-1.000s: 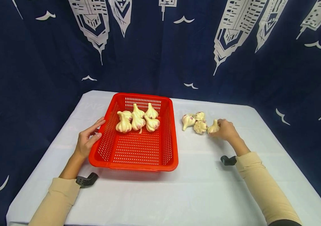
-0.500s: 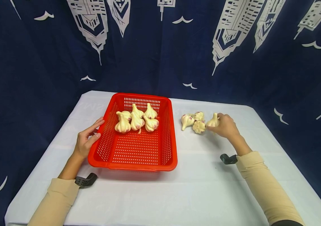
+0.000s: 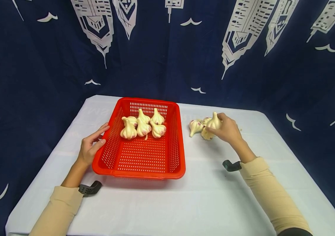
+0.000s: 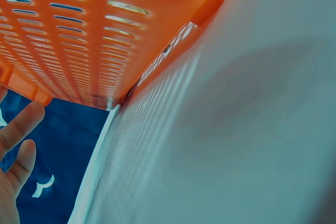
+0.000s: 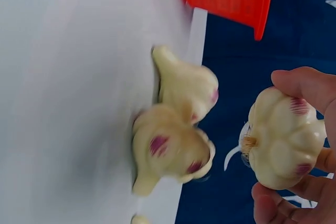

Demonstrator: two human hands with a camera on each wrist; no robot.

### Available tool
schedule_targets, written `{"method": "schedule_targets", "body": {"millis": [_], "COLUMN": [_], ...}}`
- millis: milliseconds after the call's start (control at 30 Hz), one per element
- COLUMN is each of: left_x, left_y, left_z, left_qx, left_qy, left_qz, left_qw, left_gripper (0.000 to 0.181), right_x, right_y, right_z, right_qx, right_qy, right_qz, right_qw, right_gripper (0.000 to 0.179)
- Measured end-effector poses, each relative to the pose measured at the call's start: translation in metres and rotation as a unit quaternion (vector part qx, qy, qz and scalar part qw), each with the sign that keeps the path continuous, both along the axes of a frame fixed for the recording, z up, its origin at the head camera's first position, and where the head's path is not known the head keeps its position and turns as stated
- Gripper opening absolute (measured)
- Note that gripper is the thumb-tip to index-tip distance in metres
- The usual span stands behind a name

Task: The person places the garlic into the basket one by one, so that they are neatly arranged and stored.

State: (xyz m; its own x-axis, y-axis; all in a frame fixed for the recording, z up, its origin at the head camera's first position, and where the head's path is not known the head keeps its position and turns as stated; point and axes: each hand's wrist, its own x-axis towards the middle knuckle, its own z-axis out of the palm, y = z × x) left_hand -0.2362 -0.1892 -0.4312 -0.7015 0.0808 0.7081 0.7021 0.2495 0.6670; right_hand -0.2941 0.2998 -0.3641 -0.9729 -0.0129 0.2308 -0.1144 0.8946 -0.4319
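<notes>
My right hand pinches a garlic bulb between thumb and fingers. In the right wrist view the held garlic bulb shows its root end and purple marks, clear of the table. Below and left of it on the cloth lie several loose bulbs, among them one garlic bulb with its stem toward me; the raised bulb partly covers others. A red perforated basket holds several garlic bulbs toward its back. My left hand rests at the basket's left rim, its fingers fairly straight against the outside.
A white cloth covers the table. Behind and beside the table hangs a dark blue curtain with white prints. A black wrist mount sits under my left wrist, and another black mount under my right.
My right hand has lifted the garlic bulb off the cloth and carried it left, over the loose bulbs. The left hand and basket stay put.
</notes>
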Motion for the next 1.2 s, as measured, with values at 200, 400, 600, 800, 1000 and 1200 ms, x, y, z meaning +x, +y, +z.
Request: {"method": "schedule_targets", "body": {"millis": [200, 400, 600, 800, 1000, 1200], "left_x": [0.005, 0.007, 0.005, -0.002, -0.018, -0.01], "left_y": [0.003, 0.005, 0.005, 0.001, -0.009, -0.005], "left_z": [0.008, 0.012, 0.01, 0.0, -0.023, -0.013], "left_qx": [-0.003, -0.01, -0.008, -0.008, -0.007, -0.007], "left_qy": [0.003, -0.004, 0.006, 0.0, -0.005, -0.002], "left_qz": [-0.002, -0.001, 0.004, 0.002, 0.012, 0.007], "left_qw": [1.0, 0.9999, 0.9999, 1.0, 0.9999, 0.9999], "left_gripper": [0.043, 0.043, 0.043, 0.044, 0.046, 0.045], "right_x": [0.001, 0.0, -0.001, -0.003, -0.004, -0.005], "right_y": [-0.02, -0.037, -0.05, -0.059, -0.069, -0.083], "right_z": [0.004, 0.006, 0.01, 0.014, 0.019, 0.025], "right_qx": [-0.02, -0.023, -0.032, -0.036, -0.041, -0.056], "right_qy": [0.014, 0.028, 0.045, 0.034, 0.029, 0.047], "right_qz": [0.018, 0.038, 0.056, 0.052, 0.052, 0.073], "right_qw": [0.9996, 0.9986, 0.9969, 0.9974, 0.9974, 0.9947], "right_gripper": [0.076, 0.076, 0.073, 0.075, 0.074, 0.073]}}
